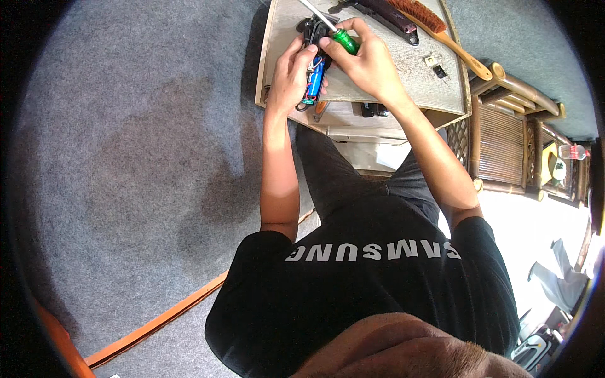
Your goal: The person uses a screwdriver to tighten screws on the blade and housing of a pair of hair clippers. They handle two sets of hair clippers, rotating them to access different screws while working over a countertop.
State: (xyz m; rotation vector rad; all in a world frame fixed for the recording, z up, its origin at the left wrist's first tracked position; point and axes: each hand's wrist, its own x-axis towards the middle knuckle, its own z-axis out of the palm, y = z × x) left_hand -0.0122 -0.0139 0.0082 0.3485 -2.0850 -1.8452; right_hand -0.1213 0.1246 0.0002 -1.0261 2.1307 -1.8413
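Hands (290,75) hold blue-black device (314,80), green screwdriver (345,42); tip cut off.

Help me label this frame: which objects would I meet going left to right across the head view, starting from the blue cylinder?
Blue cylinder, green screwdriver handle, small cream piece, small black piece, bamboo seat, clear bottle.

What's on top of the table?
On the table I can see a brush, a dark casing, a pale bit, a black bit and dark specks. The left hand, right hand and gadget cover part of it, so I can't see what's under them.
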